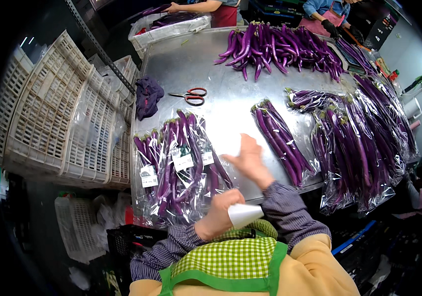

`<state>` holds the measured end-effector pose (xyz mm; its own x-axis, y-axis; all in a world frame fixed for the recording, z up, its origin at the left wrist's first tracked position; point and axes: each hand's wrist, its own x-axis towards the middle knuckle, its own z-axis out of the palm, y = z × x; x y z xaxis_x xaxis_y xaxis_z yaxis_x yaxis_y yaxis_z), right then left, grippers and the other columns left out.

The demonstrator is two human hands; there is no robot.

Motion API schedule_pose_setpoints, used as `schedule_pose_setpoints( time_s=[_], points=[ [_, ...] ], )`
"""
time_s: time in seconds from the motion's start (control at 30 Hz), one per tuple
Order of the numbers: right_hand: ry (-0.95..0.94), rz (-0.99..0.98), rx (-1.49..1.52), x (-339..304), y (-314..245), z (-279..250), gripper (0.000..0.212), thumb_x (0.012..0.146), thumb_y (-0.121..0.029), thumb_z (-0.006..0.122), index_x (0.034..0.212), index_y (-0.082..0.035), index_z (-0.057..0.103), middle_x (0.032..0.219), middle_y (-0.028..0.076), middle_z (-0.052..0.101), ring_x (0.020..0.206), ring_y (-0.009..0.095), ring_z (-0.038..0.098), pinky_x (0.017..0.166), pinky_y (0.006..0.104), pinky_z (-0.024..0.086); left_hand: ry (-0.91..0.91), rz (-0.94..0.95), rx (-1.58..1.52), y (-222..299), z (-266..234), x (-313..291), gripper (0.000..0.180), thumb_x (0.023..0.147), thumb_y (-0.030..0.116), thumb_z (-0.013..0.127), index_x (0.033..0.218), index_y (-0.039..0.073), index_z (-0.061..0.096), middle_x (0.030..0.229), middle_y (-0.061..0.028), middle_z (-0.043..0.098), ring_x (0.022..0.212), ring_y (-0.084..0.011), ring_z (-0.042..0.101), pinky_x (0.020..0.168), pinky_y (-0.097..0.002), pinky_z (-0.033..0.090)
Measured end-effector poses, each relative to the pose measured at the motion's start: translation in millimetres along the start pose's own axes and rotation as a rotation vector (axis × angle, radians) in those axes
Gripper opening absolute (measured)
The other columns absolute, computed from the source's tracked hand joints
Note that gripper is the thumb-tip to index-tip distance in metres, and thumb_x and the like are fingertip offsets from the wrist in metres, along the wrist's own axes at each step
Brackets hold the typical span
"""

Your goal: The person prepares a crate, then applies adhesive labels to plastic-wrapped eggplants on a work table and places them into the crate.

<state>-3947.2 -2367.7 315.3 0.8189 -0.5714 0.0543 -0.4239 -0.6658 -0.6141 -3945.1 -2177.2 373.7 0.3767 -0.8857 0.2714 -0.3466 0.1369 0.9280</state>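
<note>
My left hand (pixel 218 217) is closed around a white roll (pixel 245 215), possibly of labels, close to my apron at the table's near edge. My right hand (pixel 248 159) is slightly blurred above the metal table, fingers spread and holding nothing. Right of it lies a clear bag of long purple eggplants (pixel 281 142), with no label visible on it. To the left, several bagged eggplants (pixel 175 182) lie in an overlapping pile, bearing white labels (pixel 183 162). More bagged eggplants (pixel 351 148) are heaped at the right edge.
Scissors with red-and-black handles (pixel 194 96) lie beside a dark purple cloth (pixel 149 96). Loose eggplants (pixel 280 47) are piled at the far side. White plastic crates (pixel 58 118) stand left of the metal table (pixel 181 59). Two people work across it, one wearing black gloves (pixel 329 28).
</note>
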Motion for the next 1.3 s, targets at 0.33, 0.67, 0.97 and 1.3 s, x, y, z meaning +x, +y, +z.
schedule_pose_setpoints(
  time_s=[0.33, 0.67, 0.97, 1.3],
  points=[
    [0.033, 0.360, -0.435, -81.4, 125.6, -42.8, 0.095, 0.068, -0.021, 0.071, 0.151, -0.007, 0.026, 0.113, 0.022, 0.053, 0.103, 0.043, 0.051, 0.092, 0.0564, 0.041, 0.288, -0.304, -0.387, -18.1, 20.4, 41.3, 0.017, 0.090, 0.002, 0.068, 0.107, 0.001, 0.065, 0.103, -0.0049, 0.063, 0.089, -0.0097, 0.062, 0.077, -0.0230, 0.055],
    [-0.012, 0.218, 0.953, -105.4, 25.8, -109.3, 0.038, 0.096, -0.006, 0.058, 0.132, 0.004, 0.054, 0.114, 0.012, 0.065, 0.103, 0.017, 0.062, 0.089, 0.0293, 0.051, 0.099, -0.359, -0.422, -18.5, 17.1, 50.1, 0.017, 0.089, 0.007, 0.072, 0.076, 0.003, 0.062, 0.073, 0.0005, 0.065, 0.066, -0.0027, 0.059, 0.055, -0.0201, 0.049],
    [-0.070, 0.015, 0.995, -109.7, 8.3, -121.0, 0.018, 0.086, -0.003, 0.073, 0.103, 0.001, 0.070, 0.092, 0.002, 0.063, 0.079, 0.007, 0.057, 0.067, 0.0211, 0.047, 0.312, -0.332, -0.658, 15.7, 50.0, 66.3, 0.007, 0.090, 0.008, 0.071, 0.092, 0.002, 0.067, 0.076, 0.0023, 0.065, 0.072, -0.0069, 0.062, 0.065, -0.0220, 0.053],
    [0.061, -0.142, 0.701, -96.9, 21.3, -99.3, 0.009, 0.079, 0.003, 0.073, 0.086, -0.001, 0.070, 0.082, 0.003, 0.058, 0.079, 0.013, 0.056, 0.068, 0.0250, 0.045, 0.206, -0.572, -0.465, -37.5, 49.4, 32.3, 0.015, 0.090, 0.013, 0.071, 0.081, 0.002, 0.065, 0.078, 0.0020, 0.066, 0.069, -0.0028, 0.057, 0.058, -0.0201, 0.046]
  ],
)
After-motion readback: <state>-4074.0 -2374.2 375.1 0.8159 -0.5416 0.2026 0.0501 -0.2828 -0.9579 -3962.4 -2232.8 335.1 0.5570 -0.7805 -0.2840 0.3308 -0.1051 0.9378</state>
